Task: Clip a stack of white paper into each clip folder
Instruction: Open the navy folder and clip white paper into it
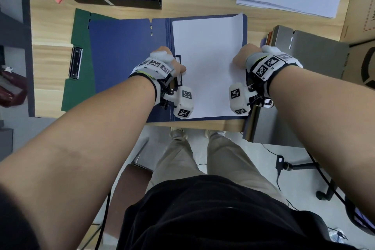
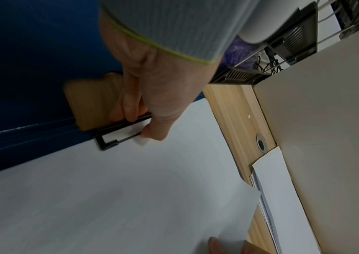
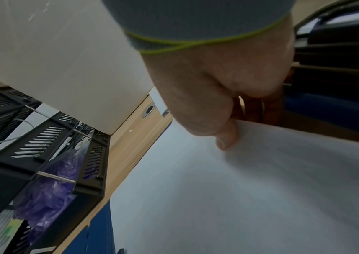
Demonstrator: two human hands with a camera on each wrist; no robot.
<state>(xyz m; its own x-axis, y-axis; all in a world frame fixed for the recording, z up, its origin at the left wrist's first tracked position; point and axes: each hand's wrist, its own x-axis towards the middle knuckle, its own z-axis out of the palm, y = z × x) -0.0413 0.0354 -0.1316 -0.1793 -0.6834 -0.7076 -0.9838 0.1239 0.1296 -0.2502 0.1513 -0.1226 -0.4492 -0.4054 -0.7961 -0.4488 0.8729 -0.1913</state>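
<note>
The stack of white paper (image 1: 209, 67) is laid on the right half of the open blue clip folder (image 1: 125, 57), which lies flat on the counter (image 1: 50, 32) at its near edge. The black wire clip (image 2: 117, 133) at the paper's spine side is gripped by the left hand (image 1: 172, 63), fingers curled round its bar and thumb tip pressed on the sheet beside it. The paper's opposite edge is pinched by the right hand (image 1: 241, 57), thumb on top and fingers tucked beneath. The step is judged to be the seating of the sheets under the clip; it is best done with the clip held fully lifted while the stack is slid squarely against the spine, edges kept flush, and the clip lowered only once the far corner, now slightly raised, is flattened. Whether the paper already sits under the clip bar cannot be told, since the hand covers it. The right fingers are hidden beneath the sheet. A green folder (image 1: 81, 91) is partly covered by the blue one, and the grey folders (image 1: 316, 50) at the right are cut off.
</note>
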